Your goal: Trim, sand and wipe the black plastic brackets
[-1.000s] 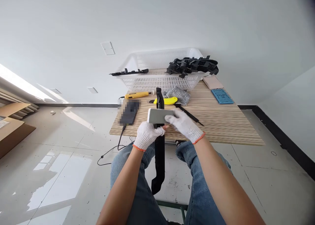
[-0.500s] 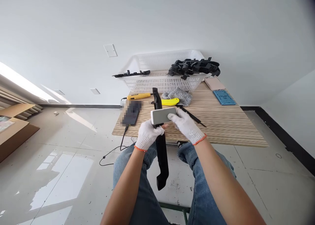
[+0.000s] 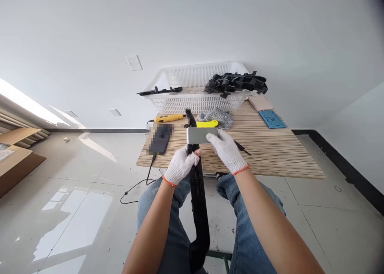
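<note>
My left hand (image 3: 179,168), in a white knit glove, is wrapped round a long black plastic strip (image 3: 199,210) that stands nearly upright between my knees, its top (image 3: 189,117) reaching over the table edge. My right hand (image 3: 227,150), also gloved, grips the right end of a grey rectangular block (image 3: 199,135) held crosswise against the strip just above my left hand.
A striped wooden table (image 3: 270,150) carries a white mesh basket (image 3: 195,88) with black plastic parts (image 3: 235,82), a yellow tool (image 3: 168,117), a yellow knife (image 3: 207,124), a grey glove (image 3: 217,116), a dark phone (image 3: 159,140) on a cable, a blue pad (image 3: 271,119). Cardboard boxes (image 3: 13,154) lie left.
The black strip has slid down toward me and now hangs lower between my legs. The grey block has moved slightly up and right along it.
</note>
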`<state>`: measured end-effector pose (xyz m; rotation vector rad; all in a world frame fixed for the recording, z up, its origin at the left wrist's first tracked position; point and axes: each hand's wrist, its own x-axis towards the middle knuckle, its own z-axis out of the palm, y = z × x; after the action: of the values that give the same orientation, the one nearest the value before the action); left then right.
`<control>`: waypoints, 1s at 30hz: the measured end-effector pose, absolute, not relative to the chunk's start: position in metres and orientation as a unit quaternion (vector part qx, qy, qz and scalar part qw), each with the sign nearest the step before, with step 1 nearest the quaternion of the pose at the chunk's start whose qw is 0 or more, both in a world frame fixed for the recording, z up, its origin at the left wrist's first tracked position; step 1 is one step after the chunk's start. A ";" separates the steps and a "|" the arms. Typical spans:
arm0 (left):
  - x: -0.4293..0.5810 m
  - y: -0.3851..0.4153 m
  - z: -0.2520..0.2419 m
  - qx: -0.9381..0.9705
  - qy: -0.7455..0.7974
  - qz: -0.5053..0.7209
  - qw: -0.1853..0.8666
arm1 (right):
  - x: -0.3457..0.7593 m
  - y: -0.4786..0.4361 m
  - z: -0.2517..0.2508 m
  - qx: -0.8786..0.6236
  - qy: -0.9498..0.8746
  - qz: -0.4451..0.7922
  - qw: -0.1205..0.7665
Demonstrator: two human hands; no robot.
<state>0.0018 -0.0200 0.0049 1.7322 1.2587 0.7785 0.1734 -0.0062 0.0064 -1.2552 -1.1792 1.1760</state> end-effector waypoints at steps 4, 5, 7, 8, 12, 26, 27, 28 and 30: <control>0.005 -0.022 0.008 0.725 0.505 0.287 0.371 | 0.167 -0.006 0.005 -0.521 -0.491 0.473 0.513; 0.005 -0.022 0.009 0.722 0.508 0.280 0.377 | 0.167 -0.005 0.004 -0.538 -0.461 0.468 0.528; 0.005 -0.022 0.010 0.715 0.519 0.258 0.391 | 0.168 -0.003 0.004 -0.565 -0.389 0.471 0.556; 0.005 -0.022 0.011 0.716 0.522 0.250 0.390 | 0.169 -0.002 0.004 -0.565 -0.366 0.486 0.557; 0.005 -0.022 0.012 0.725 0.529 0.243 0.368 | 0.173 -0.002 0.005 -0.509 -0.383 0.571 0.518; 0.010 -0.026 0.014 0.739 0.530 0.219 0.352 | 0.187 0.012 -0.004 -0.444 -0.178 0.544 0.690; 0.009 -0.026 0.014 0.739 0.529 0.220 0.355 | 0.187 0.012 -0.005 -0.437 -0.179 0.548 0.691; 0.009 -0.026 0.013 0.736 0.528 0.223 0.360 | 0.188 0.013 -0.005 -0.433 -0.195 0.564 0.675; 0.008 -0.026 0.013 0.732 0.526 0.229 0.368 | 0.189 0.012 -0.005 -0.431 -0.226 0.598 0.637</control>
<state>0.0083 -0.0260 0.0126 1.8785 1.3504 0.5886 0.1888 0.0124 -0.0051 -0.9837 -0.5171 1.3665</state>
